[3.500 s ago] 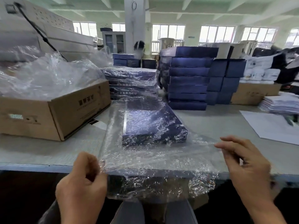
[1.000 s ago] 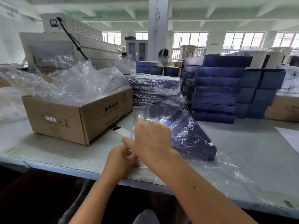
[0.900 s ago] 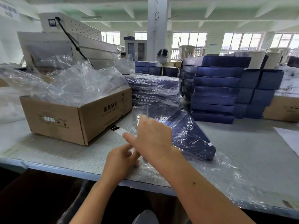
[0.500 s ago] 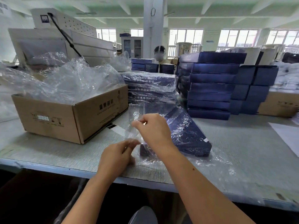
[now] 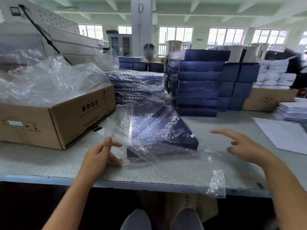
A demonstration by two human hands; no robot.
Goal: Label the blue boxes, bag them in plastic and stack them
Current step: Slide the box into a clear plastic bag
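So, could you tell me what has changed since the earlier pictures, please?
The right hand let go of the plastic bag beside the left hand and swung out to the right, open above the table. The left hand still pinches the bag's edge; the blue box stayed put inside it.

Two hands (image 5: 99,155) (image 5: 247,147), two cardboard cartons (image 5: 69,120) (image 5: 267,100).

Single head-worn, wide-angle view. Faced forward and down across the table (image 5: 41,161). Left hand (image 5: 99,155) and right hand (image 5: 245,146) sat close in the lower frame, windows (image 5: 176,36) far behind.
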